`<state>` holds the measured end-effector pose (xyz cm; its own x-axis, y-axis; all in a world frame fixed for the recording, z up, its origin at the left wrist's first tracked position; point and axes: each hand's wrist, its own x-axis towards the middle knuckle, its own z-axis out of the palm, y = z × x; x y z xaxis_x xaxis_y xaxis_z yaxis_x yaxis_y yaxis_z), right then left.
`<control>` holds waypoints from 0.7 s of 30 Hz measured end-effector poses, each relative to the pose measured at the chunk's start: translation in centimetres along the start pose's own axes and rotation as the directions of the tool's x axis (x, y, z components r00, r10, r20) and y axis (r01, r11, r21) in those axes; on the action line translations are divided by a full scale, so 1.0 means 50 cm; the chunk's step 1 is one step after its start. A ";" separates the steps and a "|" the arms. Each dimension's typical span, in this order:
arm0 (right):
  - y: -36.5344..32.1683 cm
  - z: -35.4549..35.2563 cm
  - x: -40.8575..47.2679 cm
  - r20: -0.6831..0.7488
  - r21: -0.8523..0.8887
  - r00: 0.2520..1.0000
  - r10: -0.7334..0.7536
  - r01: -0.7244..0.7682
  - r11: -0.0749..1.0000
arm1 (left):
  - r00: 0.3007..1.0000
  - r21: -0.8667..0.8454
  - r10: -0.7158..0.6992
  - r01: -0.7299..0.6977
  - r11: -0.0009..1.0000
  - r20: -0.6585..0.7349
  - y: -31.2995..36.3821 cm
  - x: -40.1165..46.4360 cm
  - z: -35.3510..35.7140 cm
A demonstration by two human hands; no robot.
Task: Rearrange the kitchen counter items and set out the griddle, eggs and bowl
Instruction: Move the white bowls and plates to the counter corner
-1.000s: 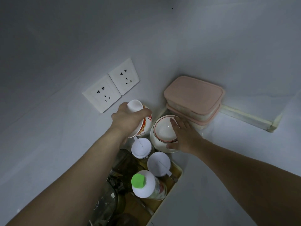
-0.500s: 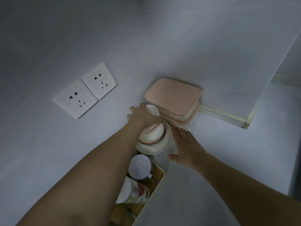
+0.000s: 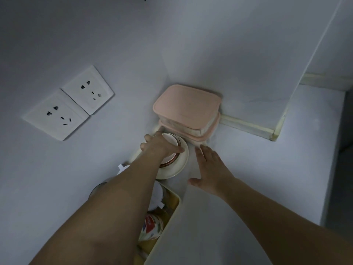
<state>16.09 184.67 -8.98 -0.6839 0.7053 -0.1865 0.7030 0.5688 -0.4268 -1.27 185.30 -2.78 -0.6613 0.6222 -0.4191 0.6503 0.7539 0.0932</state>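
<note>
1. Left hand [image 3: 159,146] grips a small cup [image 3: 172,139] from above, fingers curled over its rim; the cup sits inside a red-rimmed bowl [image 3: 172,159], hand hides most of both.
2. That bowl nests in a larger cream bowl [image 3: 182,161] on the counter [image 3: 248,169], at 12 o'clock from the tray.
3. Right hand [image 3: 211,167] lies flat on the counter at 3 o'clock of the bowls, fingers straight and spread, holding nothing.
4. Two stacked pink-lidded containers [image 3: 188,106] sit at 1 o'clock of the bowls, in the corner; contents can't be made out.
5. Cream tray [image 3: 172,213] at 6 o'clock, mostly hidden by left forearm; a printed jar [image 3: 151,226] and white lid [image 3: 157,196] show, rest too dim.
6. Two wall sockets [image 3: 68,101] at 10 o'clock.
</note>
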 end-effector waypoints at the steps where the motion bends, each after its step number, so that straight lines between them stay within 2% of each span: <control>1: 0.002 -0.001 -0.002 -0.002 0.007 1.000 0.000 0.000 1.000 | 1.000 0.000 0.004 -0.004 1.000 0.011 0.001 0.002 0.002; 5: 0.003 -0.015 -0.011 -0.025 0.035 1.000 0.001 0.000 0.999 | 0.999 -0.004 -0.027 0.028 1.000 0.041 0.002 0.002 0.004; 8: -0.002 -0.045 -0.022 -0.048 0.040 0.999 -0.014 0.016 0.999 | 1.000 0.007 -0.013 0.013 1.000 0.014 0.003 -0.027 -0.004; 11: -0.011 -0.080 -0.033 -0.074 0.050 0.997 -0.035 0.039 0.998 | 0.991 0.151 0.073 -0.055 0.987 -0.116 -0.007 -0.069 -0.032; 14: -0.031 -0.125 -0.048 -0.123 0.033 0.989 -0.083 0.088 0.996 | 0.945 0.362 0.247 -0.157 0.919 -0.217 -0.030 -0.127 -0.085; 19: -0.114 -0.206 -0.070 -0.181 -0.071 0.958 -0.221 0.211 0.975 | 0.874 0.420 0.322 -0.155 0.894 -0.363 -0.098 -0.247 -0.170; 21: -0.156 -0.226 -0.082 -0.186 -0.101 0.944 -0.272 0.257 0.961 | 0.822 0.437 0.355 -0.147 0.887 -0.444 -0.138 -0.298 -0.192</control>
<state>15.58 182.13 5.13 -0.8005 0.5901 0.1049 0.5197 0.7706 -0.3688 0.53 172.86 11.50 -0.4791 0.8732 0.0897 0.8376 0.4854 -0.2507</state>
